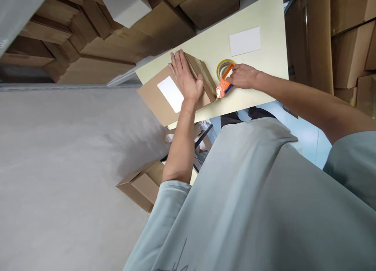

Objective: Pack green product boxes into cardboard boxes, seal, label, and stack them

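Cardboard box (176, 94) lies closed under your left hand (185, 77), which presses flat and open-fingered on its top, a white label (170, 94) already stuck just beside your palm. Sealing looks unfinished: your right hand (242, 76) grips the orange tape dispenser (225, 81), resting on the table (264, 63) against the box's edge.
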Demonstrator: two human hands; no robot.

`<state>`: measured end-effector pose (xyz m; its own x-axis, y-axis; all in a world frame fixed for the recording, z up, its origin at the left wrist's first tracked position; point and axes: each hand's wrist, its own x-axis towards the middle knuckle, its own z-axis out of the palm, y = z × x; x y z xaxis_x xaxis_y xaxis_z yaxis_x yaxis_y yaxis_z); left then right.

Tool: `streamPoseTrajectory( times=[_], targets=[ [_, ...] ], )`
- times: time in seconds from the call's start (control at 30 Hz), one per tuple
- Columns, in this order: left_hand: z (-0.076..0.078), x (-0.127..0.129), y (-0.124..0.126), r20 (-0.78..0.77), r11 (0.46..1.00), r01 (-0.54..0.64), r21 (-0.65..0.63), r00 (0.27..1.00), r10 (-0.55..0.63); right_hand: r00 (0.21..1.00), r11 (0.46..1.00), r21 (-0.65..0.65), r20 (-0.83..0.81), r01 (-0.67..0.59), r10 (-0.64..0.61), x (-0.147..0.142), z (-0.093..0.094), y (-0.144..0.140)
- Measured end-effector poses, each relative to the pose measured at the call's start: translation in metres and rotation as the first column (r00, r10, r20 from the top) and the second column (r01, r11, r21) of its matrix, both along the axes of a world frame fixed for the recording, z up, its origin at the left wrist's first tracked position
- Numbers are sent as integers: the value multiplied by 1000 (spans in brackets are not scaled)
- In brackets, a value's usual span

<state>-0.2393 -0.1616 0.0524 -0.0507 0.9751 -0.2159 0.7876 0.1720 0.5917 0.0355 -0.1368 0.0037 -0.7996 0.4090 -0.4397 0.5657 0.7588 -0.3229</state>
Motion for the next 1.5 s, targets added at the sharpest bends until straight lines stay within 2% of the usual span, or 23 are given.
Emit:
streamPoseTrajectory(
  times=[0.17, 0.27, 0.33, 0.4, 0.47, 0.5, 0.57, 0.63, 0.73, 0.87, 0.93, 1.03, 1.17, 1.27, 1.37, 1.43, 1.5],
  targets=[
    [-3, 0, -30, 97, 993, 108, 40, 989, -111, 998, 993, -95, -21, -68, 66, -25, 10, -31],
    [4, 3, -46, 93, 989, 149, 5, 985, -148, 996, 983, -184, -87, -23, 7, -24, 14, -47],
    [8, 5, -52, 99, 985, 173, -19, 980, -170, 992, 970, -243, -117, 13, -43, -11, 14, -47],
    [10, 7, -56, 110, 983, 182, -34, 978, -178, 986, 961, -269, -134, 57, -96, 14, 12, -33],
    [10, 9, -58, 106, 982, 184, -35, 978, -180, 976, 962, -238, -137, 133, -168, 45, 9, -5],
    [9, 9, -59, 95, 981, 191, -31, 978, -187, 972, 966, -190, -125, 176, -201, 61, 8, 13],
    [8, 10, -60, 59, 976, 217, -17, 975, -216, 976, 980, -11, -87, 200, -201, 84, 8, 47],
    [7, 10, -60, 19, 968, 249, -3, 968, -249, 983, 975, 128, -31, 183, -180, 88, 10, 71],
    [8, 11, -61, -5, 961, 276, 7, 961, -276, 976, 967, 144, 15, 213, -217, 61, 11, 82],
    [10, 16, -64, 13, 958, 285, -5, 958, -285, 967, 965, 91, 35, 246, -250, 9, 5, 77],
    [11, 18, -65, 26, 961, 275, -15, 961, -275, 970, 969, 76, 33, 236, -239, -4, 3, 77],
    [12, 21, -65, 39, 967, 254, -20, 967, -254, 978, 976, 80, 34, 200, -204, -9, 8, 80],
    [15, 25, -65, 39, 968, 252, 4, 967, -252, 985, 984, 112, 84, 141, -151, -16, 25, 85],
    [16, 27, -65, 41, 968, 249, 25, 967, -250, 964, 973, 92, 149, 210, -222, -35, 35, 90],
    [16, 27, -65, 64, 963, 265, 44, 962, -267, 929, 938, 118, 144, 325, -340, -58, 46, 99],
    [15, 27, -66, 91, 962, 270, 52, 958, -273, 910, 919, 116, 138, 377, -391, -66, 60, 101],
    [17, 26, -67, 126, 964, 258, 59, 956, -264, 905, 915, 106, 139, 389, -401, -66, 86, 96]
  ],
)
